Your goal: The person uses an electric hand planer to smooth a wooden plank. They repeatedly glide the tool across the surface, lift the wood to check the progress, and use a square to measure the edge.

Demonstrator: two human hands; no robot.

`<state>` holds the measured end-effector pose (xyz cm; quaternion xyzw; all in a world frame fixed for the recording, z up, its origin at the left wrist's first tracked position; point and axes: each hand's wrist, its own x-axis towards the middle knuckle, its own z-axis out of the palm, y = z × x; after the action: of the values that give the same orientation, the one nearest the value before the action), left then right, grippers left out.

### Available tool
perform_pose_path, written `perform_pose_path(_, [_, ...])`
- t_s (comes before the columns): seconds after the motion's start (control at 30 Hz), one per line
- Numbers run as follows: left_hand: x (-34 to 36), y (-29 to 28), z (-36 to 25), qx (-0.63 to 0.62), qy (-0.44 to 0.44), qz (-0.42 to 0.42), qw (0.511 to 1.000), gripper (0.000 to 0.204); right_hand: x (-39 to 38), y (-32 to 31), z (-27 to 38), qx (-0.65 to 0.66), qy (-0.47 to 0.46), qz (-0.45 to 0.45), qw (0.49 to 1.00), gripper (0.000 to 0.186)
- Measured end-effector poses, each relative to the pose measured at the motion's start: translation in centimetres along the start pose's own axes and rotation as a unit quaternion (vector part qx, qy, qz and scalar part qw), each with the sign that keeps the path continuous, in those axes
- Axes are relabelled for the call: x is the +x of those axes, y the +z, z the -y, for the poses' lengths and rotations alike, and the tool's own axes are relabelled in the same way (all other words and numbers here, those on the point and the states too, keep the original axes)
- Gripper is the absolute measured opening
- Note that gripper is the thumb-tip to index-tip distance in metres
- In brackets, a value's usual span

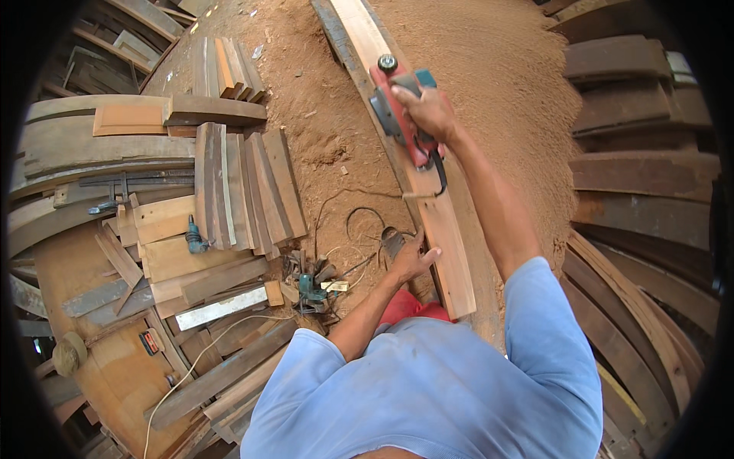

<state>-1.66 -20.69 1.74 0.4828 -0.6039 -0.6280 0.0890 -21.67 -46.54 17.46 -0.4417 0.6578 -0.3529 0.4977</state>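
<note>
A long pale wooden board (pixel 448 268) lies lengthwise down the middle on a darker, weathered support (pixel 332 32). My right hand (pixel 427 113) is closed on the handle of a red and dark grey electric planer (pixel 383 109), which rests on the board with its cord trailing from the near end. My left hand (pixel 413 257) grips the board's left edge near my body, its thumb toward the top face. Just beyond that hand is a dark object (pixel 394 239) among loose cables, too unclear to name.
Stacked planks (pixel 264 183) fill the left, with a teal power tool (pixel 195 237) on them and another (pixel 310 287) on the ground among offcuts and cords. Sawdust (pixel 512 92) covers the floor on both sides of the board. Dark timbers (pixel 642 168) are piled along the right.
</note>
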Motion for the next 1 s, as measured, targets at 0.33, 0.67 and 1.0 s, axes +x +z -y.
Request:
perform_pose_path(0.33, [-17.0, 7.8, 2.6, 0.235, -0.087, 0.237, 0.939, 0.067, -28.7, 0.7, -11.7, 0.025, -0.065, 0.001, 0.998, 0.042])
perform_pose_path(0.67, [-18.4, 11.7, 12.3, 0.156, -0.087, 0.138, 0.974, 0.06, -54.3, 0.8, -19.3, 0.034, 0.066, 0.046, 0.996, 0.063])
perform_pose_path(1.0, [-20.6, 10.0, 7.7, 0.133, -0.127, 0.047, 0.982, 0.062, -28.6, 1.2, -11.6, -0.015, -0.055, -0.047, 0.997, 0.047])
